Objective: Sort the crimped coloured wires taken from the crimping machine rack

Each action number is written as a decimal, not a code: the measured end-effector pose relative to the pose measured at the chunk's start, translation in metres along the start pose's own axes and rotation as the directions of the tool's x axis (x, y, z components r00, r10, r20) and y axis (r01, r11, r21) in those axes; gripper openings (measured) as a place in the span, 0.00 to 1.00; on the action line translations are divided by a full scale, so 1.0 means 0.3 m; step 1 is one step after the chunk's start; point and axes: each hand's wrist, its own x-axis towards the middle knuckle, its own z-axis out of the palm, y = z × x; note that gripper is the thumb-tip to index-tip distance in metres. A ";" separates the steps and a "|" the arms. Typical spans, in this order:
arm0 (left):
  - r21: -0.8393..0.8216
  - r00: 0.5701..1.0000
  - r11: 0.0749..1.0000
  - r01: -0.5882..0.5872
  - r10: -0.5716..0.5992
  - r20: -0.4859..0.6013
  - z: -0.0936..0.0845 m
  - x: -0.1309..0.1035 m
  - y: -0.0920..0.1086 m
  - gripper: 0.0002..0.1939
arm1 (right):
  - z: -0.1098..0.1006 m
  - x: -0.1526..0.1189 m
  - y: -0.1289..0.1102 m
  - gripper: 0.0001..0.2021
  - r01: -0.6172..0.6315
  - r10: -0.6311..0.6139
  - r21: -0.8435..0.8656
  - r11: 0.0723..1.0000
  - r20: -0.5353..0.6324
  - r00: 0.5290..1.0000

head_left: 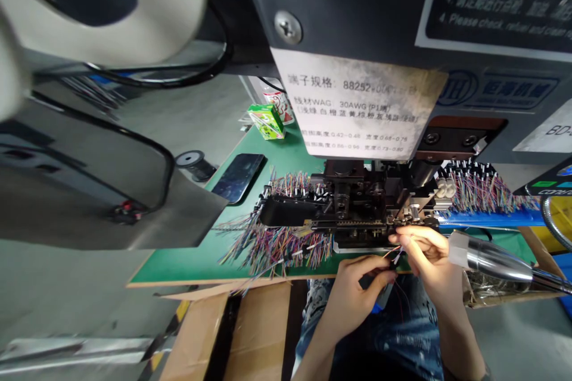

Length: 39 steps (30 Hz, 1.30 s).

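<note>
My left hand (357, 289) and my right hand (426, 256) meet just in front of the black crimping head (357, 205) of a terminal machine. Together they pinch a small black connector with thin coloured wires (395, 259) between their fingertips. The right hand's fingers touch the front edge of the machine's tooling. Bundles of multicoloured wires (277, 244) lie fanned out on the green table (187, 262) to the left of the hands. More such wires (478, 190) hang in a rack to the right.
A paper spec label (361, 107) hangs on the machine body above. A phone (239, 175), a green carton (267, 121) and a wire spool (194, 162) sit at the left. A lamp head (491, 259) shines from the right. Cardboard boxes (250, 327) stand below the table edge.
</note>
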 end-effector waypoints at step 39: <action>-0.483 0.969 0.843 -0.237 0.167 -0.185 0.092 -0.069 -0.007 0.13 | -0.010 -0.214 0.017 0.09 -0.270 0.240 0.692 0.670 0.143 0.960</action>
